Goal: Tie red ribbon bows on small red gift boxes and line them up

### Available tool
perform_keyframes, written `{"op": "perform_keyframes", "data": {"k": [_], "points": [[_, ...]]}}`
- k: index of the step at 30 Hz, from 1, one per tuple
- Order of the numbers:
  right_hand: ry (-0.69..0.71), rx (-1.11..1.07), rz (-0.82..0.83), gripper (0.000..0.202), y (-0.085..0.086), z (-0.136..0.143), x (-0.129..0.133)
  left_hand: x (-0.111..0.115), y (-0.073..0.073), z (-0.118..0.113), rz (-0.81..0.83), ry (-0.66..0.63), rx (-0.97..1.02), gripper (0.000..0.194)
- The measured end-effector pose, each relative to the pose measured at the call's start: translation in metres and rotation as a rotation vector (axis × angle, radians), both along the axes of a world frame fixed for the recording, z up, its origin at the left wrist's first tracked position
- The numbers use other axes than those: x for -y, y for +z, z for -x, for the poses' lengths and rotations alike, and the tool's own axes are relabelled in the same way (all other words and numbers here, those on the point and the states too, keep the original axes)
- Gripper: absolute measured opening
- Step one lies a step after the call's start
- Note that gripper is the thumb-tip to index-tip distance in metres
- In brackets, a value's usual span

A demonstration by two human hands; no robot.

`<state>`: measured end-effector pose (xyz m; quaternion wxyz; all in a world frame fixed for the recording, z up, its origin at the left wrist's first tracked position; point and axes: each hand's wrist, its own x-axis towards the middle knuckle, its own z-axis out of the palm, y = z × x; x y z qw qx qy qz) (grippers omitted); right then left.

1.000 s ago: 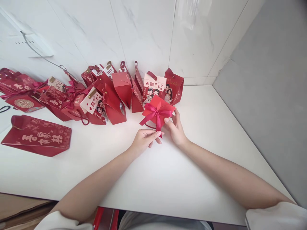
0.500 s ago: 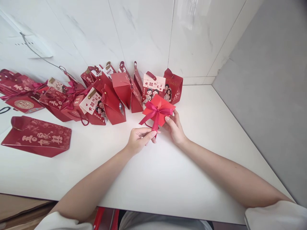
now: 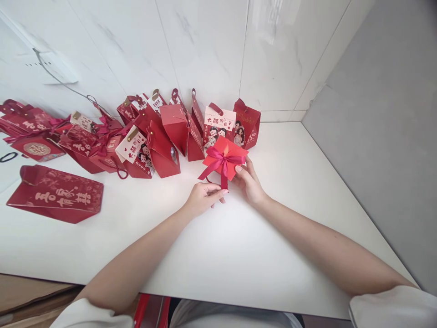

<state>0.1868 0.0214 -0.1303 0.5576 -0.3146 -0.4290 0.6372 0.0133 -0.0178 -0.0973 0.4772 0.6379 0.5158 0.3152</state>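
Observation:
A small red gift box (image 3: pixel 232 149) is held up over the white table, with a shiny crimson ribbon bow (image 3: pixel 223 160) tied on its top. My right hand (image 3: pixel 251 184) grips the box at its right side, thumb on the near edge and fingers behind. Just below the bow, my left hand (image 3: pixel 206 197) pinches the end of a hanging ribbon tail between thumb and fingers. Part of a dark red cord shows beneath the box by my left fingers. The underside of the box is hidden.
Several red gift boxes (image 3: pixel 165 155) stand close together along the marble-look wall (image 3: pixel 205 50). A larger red box (image 3: pixel 58 193) lies on the white table (image 3: pixel 259 264) at the left. A grey panel (image 3: pixel 385 136) borders the right side. A thin cable (image 3: pixel 61 82) hangs at the back left.
My left hand has shifted slightly right and down along the ribbon tail, which now hangs straighter. My right hand keeps its hold on the box. The view has moved slightly.

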Motion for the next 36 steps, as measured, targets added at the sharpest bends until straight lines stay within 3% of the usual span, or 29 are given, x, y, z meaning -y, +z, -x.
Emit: {"op": "perform_keyframes", "data": {"k": [3,5,7,11,15,17,22,28,36], "points": [[0.015,-0.022,0.016,0.076,-0.001,0.0,-0.001,0.003,0.004,0.003,-0.076,-0.055,-0.041,0.047],[0.007,-0.032,0.02,0.078,-0.002,-0.001,-0.001,0.005,0.009,0.006,-0.218,-0.028,-0.038,0.058],[-0.009,-0.014,0.01,0.079,-0.003,-0.001,0.0,0.007,0.016,0.012,-0.426,0.117,-0.009,0.06],[0.015,0.056,-0.039,0.083,-0.005,-0.002,0.002,0.0,0.03,0.026,-0.732,0.521,0.029,0.043],[0.033,0.102,-0.103,0.091,-0.002,-0.002,0.006,-0.012,0.039,0.039,-0.86,0.667,-0.009,0.026],[0.004,0.132,-0.133,0.096,0.002,-0.001,0.008,-0.011,0.041,0.04,-0.876,0.611,-0.12,0.025],[-0.064,0.167,-0.234,0.098,0.011,-0.001,0.014,0.003,0.038,0.025,-0.849,0.335,-0.419,0.039],[-0.054,0.164,-0.23,0.09,0.009,-0.003,0.013,0.002,0.029,0.025,-0.828,0.219,-0.322,0.046],[-0.078,0.187,-0.125,0.106,0.004,0.0,0.006,-0.009,0.025,0.035,-0.676,0.21,-0.304,0.046]]}}
